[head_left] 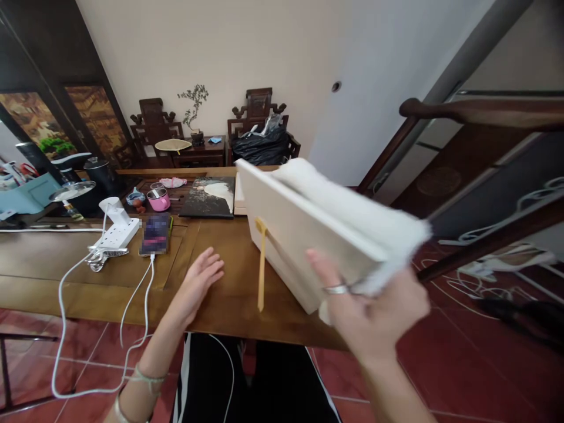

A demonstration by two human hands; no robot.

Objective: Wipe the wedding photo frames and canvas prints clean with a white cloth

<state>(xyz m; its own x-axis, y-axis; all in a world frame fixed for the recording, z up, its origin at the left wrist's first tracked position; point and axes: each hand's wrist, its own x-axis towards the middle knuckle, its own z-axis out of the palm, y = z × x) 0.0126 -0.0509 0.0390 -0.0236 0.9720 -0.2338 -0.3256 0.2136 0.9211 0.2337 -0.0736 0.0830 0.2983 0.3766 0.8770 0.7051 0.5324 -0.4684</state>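
My right hand [374,317] grips the near end of a pale, flat board [291,235], its thumb on the board's face. The board is tilted up on edge above the table. A narrow yellow strip [261,270] hangs from its face. Behind the board is a white, fluffy cloth-like bundle [352,205], held against it by the same hand; motion blurs it a little. My left hand [202,282] hovers over the wooden table [233,305] left of the board, fingers apart, holding nothing.
On the table's left are a phone [155,234] on a white cable, a power strip [117,235], a pink cup [158,200] and a blue bin [30,197]. A dark picture panel [208,197] lies farther back. A wooden chair [476,114] stands right.
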